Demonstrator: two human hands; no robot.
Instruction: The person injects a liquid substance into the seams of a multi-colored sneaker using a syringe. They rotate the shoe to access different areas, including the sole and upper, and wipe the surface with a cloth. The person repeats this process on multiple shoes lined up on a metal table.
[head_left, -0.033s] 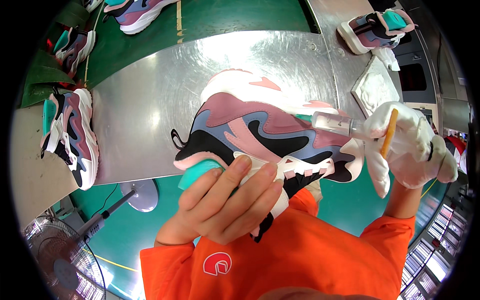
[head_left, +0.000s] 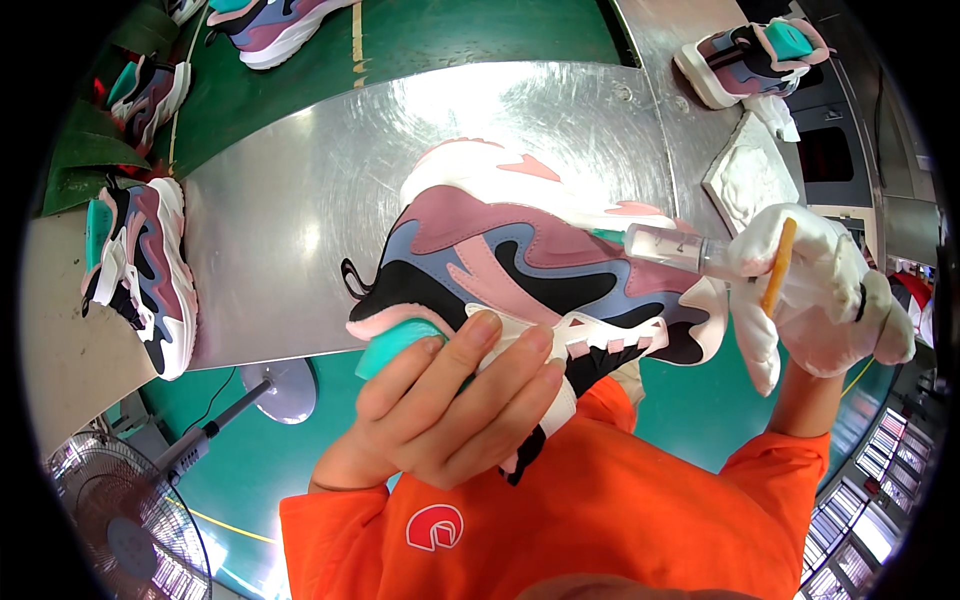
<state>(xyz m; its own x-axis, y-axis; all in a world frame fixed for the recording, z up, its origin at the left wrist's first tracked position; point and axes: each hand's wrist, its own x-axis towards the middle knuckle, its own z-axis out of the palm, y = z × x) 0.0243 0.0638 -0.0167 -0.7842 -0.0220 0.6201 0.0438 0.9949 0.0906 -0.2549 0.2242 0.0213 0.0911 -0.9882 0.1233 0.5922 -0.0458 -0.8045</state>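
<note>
My bare left hand (head_left: 450, 400) grips a chunky sneaker (head_left: 520, 250) in pink, blue, black and white by its teal-lined opening, holding it on its side above a metal table (head_left: 300, 200). My right hand (head_left: 820, 290), in a white glove, holds a clear syringe (head_left: 670, 245). The syringe's teal tip touches the shoe's upper near the white sole. A thin orange stick (head_left: 778, 265) is also tucked in the gloved hand.
Matching sneakers sit at the table's left edge (head_left: 140, 270), on the far right (head_left: 755, 55) and on the green belt at the back (head_left: 280, 20). A white square pad (head_left: 750, 175) lies to the right. A fan (head_left: 120, 520) stands on the floor at lower left.
</note>
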